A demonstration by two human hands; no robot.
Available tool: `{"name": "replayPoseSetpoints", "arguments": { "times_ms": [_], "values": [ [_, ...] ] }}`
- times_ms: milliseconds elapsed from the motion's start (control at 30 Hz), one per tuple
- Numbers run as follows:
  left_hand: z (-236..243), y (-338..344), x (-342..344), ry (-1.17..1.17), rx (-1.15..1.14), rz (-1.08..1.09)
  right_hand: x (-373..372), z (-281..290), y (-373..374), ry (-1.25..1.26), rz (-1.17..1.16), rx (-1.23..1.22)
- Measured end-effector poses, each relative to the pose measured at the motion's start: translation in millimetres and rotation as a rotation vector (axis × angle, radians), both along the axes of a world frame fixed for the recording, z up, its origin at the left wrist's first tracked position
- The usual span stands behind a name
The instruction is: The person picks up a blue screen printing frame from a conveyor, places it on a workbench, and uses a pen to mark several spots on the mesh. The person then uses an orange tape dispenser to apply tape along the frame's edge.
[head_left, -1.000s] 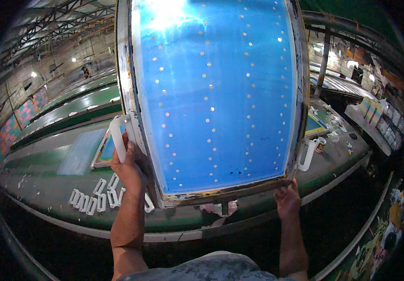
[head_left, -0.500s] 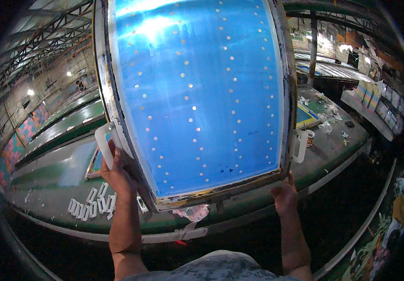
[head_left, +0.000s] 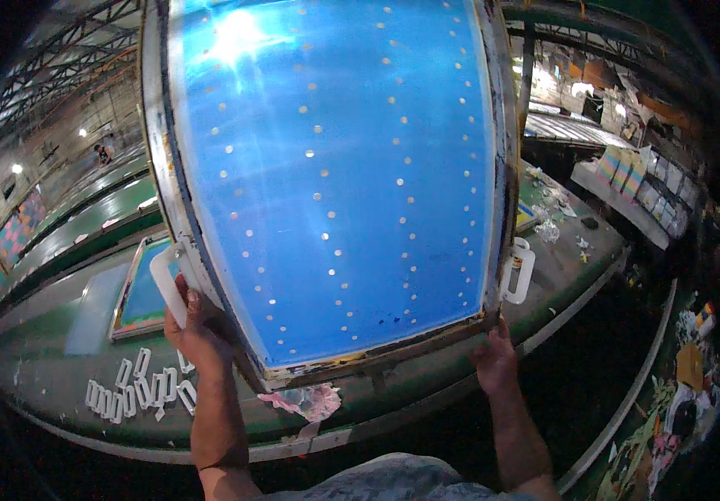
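A large framed screen (head_left: 326, 209) with blue mesh and rows of pale dots is held raised before me, white handles (head_left: 162, 271) (head_left: 525, 271) fixed at both sides. My left hand (head_left: 201, 330) grips the left side of the frame at the lower handle, fingers partly hidden behind it. My right hand (head_left: 496, 359) has its fingers curled at the frame's lower right corner. Below the screen, loose white handles (head_left: 138, 388) and a crumpled pink scrap (head_left: 314, 405) lie on the green table (head_left: 42, 342).
Another framed screen (head_left: 118, 317) and a clear sheet (head_left: 84, 321) lie at left. A person (head_left: 103, 154) works at long tables behind. At right are scraps (head_left: 548, 230), a sloped rack of stacked items (head_left: 618, 175), a post (head_left: 527, 75) and piled debris (head_left: 685, 367).
The screen and both my hands have shifted leftward in view, with the screen's lower edge a little lower. The surroundings also shift left as my view turns. Both hands stay at the frame.
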State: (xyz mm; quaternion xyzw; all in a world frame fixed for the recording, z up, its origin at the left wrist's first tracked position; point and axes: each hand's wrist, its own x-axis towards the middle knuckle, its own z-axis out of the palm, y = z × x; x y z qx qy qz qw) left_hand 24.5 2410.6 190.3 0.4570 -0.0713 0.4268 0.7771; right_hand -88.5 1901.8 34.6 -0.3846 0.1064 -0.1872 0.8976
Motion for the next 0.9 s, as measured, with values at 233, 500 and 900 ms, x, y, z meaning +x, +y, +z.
{"name": "replayPoseSetpoints", "arguments": {
  "times_ms": [233,500,900],
  "values": [
    [0,-4,-15,0.011,0.011,0.029,22,1,-20,-0.012,0.085,0.083],
    [19,-48,-56,0.079,-0.034,0.211,45,38,-87,-0.15,0.278,-0.13],
    [23,-120,-91,0.165,-0.108,0.381,59,58,-172,-0.224,0.309,-0.108]
  ]
}}
